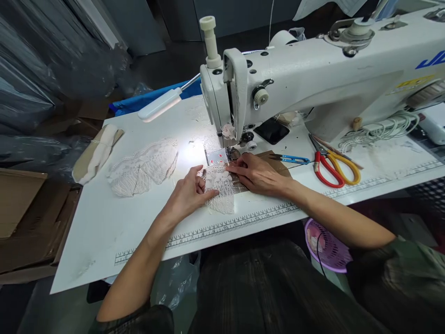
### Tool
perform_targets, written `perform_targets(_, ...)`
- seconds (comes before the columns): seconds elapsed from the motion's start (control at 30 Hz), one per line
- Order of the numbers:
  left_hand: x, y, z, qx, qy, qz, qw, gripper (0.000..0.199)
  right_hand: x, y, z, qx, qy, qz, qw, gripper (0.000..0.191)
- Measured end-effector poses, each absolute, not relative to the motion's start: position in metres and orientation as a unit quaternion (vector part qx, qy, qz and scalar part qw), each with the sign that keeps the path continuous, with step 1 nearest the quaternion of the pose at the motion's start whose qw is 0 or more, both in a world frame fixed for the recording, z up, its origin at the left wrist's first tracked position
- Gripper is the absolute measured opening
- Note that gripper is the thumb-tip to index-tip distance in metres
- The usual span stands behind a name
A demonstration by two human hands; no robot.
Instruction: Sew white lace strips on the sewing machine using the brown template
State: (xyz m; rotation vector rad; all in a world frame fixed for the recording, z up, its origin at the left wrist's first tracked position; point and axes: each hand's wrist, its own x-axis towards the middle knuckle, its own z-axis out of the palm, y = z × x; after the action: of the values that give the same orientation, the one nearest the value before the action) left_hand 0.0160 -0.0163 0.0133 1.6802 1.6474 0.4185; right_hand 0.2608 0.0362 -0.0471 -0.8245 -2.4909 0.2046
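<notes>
A piece of white lace fabric (222,197) lies under the needle area of a white sewing machine (313,65). My left hand (186,195) is at its left edge, thumb stretched over the lace and forefinger apart from it. From the other side, my right hand (259,174) presses its fingers together on the lace's right edge, close to the presser foot (229,153); part of its grip is hidden. Brown sheet material (278,167) lies beneath and behind the right hand. Another lace piece (146,167) rests farther left.
Blue thread snips (290,159) and red-and-yellow scissors (333,167) lie right of my right hand. A lamp (162,104) lights the needle area. A printed ruler (208,232) runs along the table's front edge. Below stands a purple basket (330,250); cardboard boxes (31,222) are at left.
</notes>
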Motion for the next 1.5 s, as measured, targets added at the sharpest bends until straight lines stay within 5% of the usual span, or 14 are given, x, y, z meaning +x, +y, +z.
perform_targets(0.17,0.012,-0.017,0.013,0.656,0.637,0.161,0.372,0.095,0.264,0.034,-0.044,-0.291,-0.917,0.111,0.249,0.038)
perform_targets(0.5,0.014,-0.018,0.010,0.654,0.638,0.185,0.362,0.057,0.263,0.034,-0.035,-0.304,-0.922,0.118,0.207,0.039)
perform_targets(0.77,0.007,-0.014,0.007,0.630,0.624,0.189,0.422,0.070,0.246,0.044,-0.026,-0.354,-0.921,0.110,0.121,0.038)
perform_targets(1.17,0.007,-0.009,0.016,0.574,0.634,0.219,0.470,0.076,0.273,0.046,-0.039,-0.294,-0.891,0.226,0.262,0.040)
perform_targets(1.5,0.007,-0.011,0.009,0.590,0.628,0.215,0.459,0.080,0.268,0.037,-0.037,-0.293,-0.913,0.184,0.216,0.039)
